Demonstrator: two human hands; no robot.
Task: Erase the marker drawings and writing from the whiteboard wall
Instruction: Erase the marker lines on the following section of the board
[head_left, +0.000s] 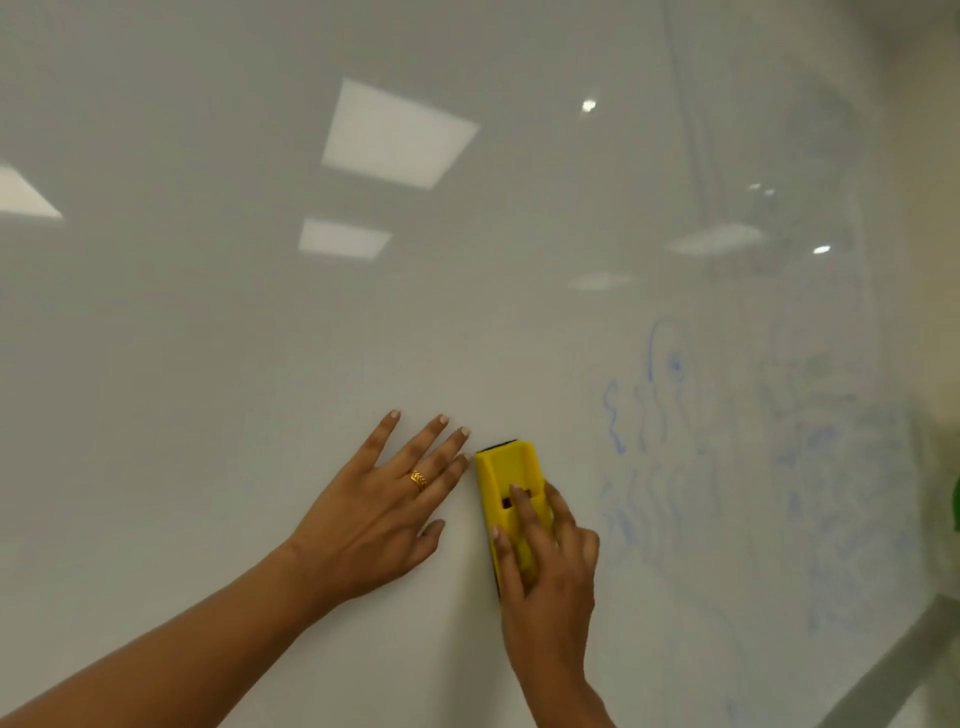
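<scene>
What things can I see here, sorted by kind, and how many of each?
Hands: 2, left hand flat on the whiteboard wall, right hand
Yellow eraser: 1
Gold ring: 1
Patch of blue marker drawings: 1
Total: 5

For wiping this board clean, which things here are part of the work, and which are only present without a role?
Part of the work:
- yellow eraser, gripped by the right hand
- blue marker drawings, not yet wiped
- whiteboard wall
- left hand, flat on the board

Only present:
- gold ring on the left hand
- green object at the right edge, too cut off to identify
</scene>
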